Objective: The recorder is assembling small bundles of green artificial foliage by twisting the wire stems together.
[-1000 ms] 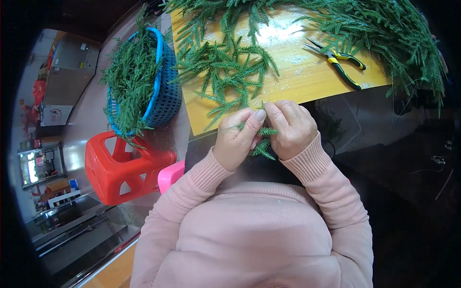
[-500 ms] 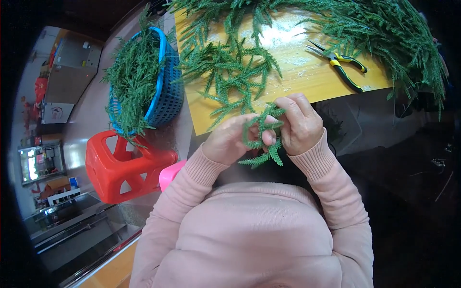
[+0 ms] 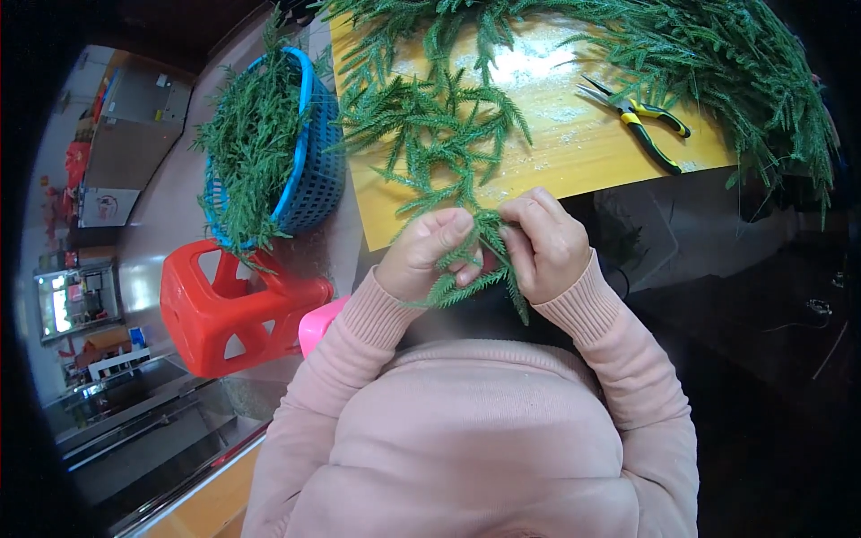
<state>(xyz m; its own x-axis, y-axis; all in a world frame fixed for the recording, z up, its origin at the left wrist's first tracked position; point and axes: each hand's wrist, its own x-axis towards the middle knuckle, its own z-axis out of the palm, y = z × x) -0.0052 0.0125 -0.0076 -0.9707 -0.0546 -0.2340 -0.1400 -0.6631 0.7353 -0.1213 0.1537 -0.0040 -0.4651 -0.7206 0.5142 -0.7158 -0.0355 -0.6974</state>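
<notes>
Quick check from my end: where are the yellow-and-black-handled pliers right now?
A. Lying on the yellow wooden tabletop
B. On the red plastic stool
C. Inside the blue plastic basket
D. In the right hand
A: the yellow-and-black-handled pliers lie on the yellow wooden tabletop, apart from both hands; the left hand and right hand together pinch a green feathery sprig instead.

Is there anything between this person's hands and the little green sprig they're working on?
No, nothing visible. The left hand and right hand both pinch the green sprig directly, just off the near edge of the yellow table. The pliers lie apart on the table, and the blue basket of greenery stands off to the left.
</notes>
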